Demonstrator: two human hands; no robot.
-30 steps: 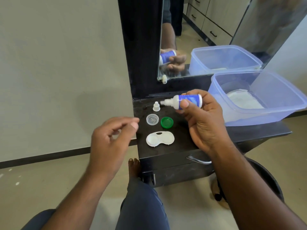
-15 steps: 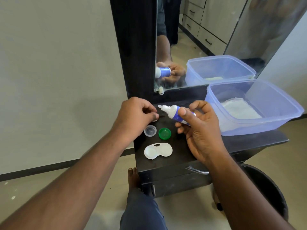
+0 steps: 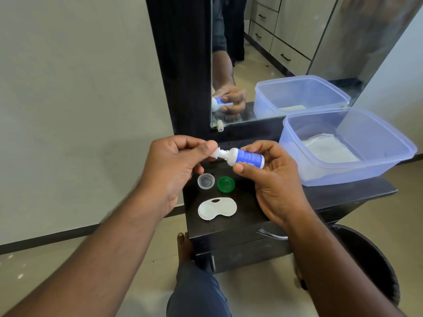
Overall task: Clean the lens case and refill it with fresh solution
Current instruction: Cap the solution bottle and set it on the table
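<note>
Quick count of what's here: two hands (image 3: 174, 165), one solution bottle (image 3: 246, 157) with one white cap (image 3: 214, 154) at its tip, one white lens case (image 3: 217, 208), two loose lids, one clear (image 3: 206, 180) and one green (image 3: 226, 184). One plastic tub (image 3: 348, 147) far right, one mirror (image 3: 286, 42), one black bucket (image 3: 366, 259) near right.
</note>
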